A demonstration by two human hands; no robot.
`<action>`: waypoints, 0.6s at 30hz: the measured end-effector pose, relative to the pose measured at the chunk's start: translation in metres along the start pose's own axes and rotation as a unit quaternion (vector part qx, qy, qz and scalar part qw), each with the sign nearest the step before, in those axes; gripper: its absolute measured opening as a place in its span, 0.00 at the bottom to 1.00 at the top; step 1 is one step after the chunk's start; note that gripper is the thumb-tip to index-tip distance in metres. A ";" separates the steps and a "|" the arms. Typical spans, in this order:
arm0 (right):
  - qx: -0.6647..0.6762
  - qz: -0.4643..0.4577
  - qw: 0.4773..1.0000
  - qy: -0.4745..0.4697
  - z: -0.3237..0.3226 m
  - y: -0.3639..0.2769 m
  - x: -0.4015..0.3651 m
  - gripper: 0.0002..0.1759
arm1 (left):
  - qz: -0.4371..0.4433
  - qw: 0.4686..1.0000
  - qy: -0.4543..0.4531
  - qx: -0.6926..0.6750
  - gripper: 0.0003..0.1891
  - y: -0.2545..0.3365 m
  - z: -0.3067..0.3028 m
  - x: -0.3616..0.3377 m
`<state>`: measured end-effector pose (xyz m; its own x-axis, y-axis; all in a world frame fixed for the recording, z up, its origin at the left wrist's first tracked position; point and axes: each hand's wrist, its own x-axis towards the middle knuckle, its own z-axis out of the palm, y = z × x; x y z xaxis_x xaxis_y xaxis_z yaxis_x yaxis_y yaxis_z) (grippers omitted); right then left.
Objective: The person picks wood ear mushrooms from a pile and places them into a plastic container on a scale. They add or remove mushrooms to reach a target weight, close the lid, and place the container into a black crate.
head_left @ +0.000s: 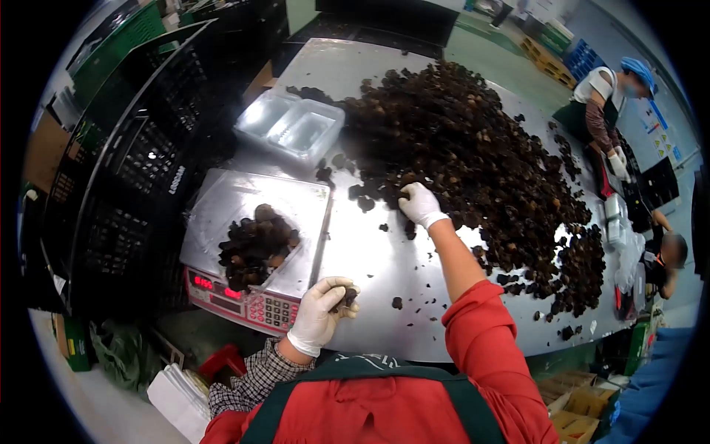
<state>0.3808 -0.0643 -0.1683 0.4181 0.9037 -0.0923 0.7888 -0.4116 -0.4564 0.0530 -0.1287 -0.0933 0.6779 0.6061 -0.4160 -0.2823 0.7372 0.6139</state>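
Observation:
My left hand (323,314), in a white glove, pinches a small dark mushroom (346,298) in front of the scale's right corner. At the near edge of a large heap of dark brown mushrooms (458,140), my gloved right hand (421,205) has its fingers curled in among the pieces. What lies between those fingers is hidden. A weighing scale (303,196) with red lit digits stands at the left. On its metal pan a clear plastic tray (290,259) holds a pile of the same mushrooms.
Behind the scale lie stacked clear trays (307,127). A tall black crate (140,155) borders the left side. Loose mushroom bits dot the metal table (362,255). At the far right a co-worker (603,100) in a blue cap works, with another person (665,255) nearer.

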 end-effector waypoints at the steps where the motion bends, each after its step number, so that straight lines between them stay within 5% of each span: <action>1: 0.012 0.007 1.000 0.003 -0.008 -0.008 0.003 0.15 | 0.031 0.999 0.001 0.005 0.10 0.006 -0.002 -0.006; 3: 0.161 -0.042 0.980 0.108 -0.026 -0.019 0.003 0.14 | 0.095 0.995 0.009 0.015 0.09 0.022 -0.004 -0.023; 4: 0.362 0.060 0.928 0.063 -0.051 -0.040 -0.009 0.15 | 0.142 0.989 0.018 0.029 0.09 0.037 -0.002 -0.034; 5: 0.455 0.067 0.886 0.063 -0.061 -0.041 -0.011 0.17 | 0.215 0.972 0.047 0.086 0.09 0.050 -0.006 -0.040; 7: 0.273 0.039 0.959 0.059 -0.066 -0.046 -0.012 0.18 | 0.354 0.904 0.112 0.211 0.10 0.079 -0.017 -0.044; 10: 0.399 0.019 0.915 -0.059 -0.077 -0.122 -0.050 0.15 | 0.454 0.819 0.208 0.284 0.12 0.110 -0.038 -0.037; 13: 0.344 -0.150 0.919 -0.120 -0.064 -0.194 -0.073 0.14 | 0.516 0.662 0.210 0.502 0.14 0.123 -0.054 -0.017; 16: 0.389 -0.227 0.871 -0.198 -0.039 -0.241 -0.097 0.18 | 0.465 0.629 0.163 0.601 0.18 0.125 -0.067 -0.006; 17: 0.286 -0.272 0.899 -0.187 -0.033 -0.249 -0.098 0.19 | 0.447 0.608 0.151 0.639 0.19 0.125 -0.072 -0.006; 18: 0.234 -0.288 0.910 -0.186 -0.028 -0.254 -0.099 0.20 | 0.418 0.682 0.149 0.581 0.20 0.128 -0.071 -0.011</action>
<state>0.1516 -0.0529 -0.0184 -0.2544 0.9667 0.0275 0.5148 0.1594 -0.8424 -0.0389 -0.0201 -0.0582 0.3919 0.8310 0.3947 0.3612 -0.5335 0.7648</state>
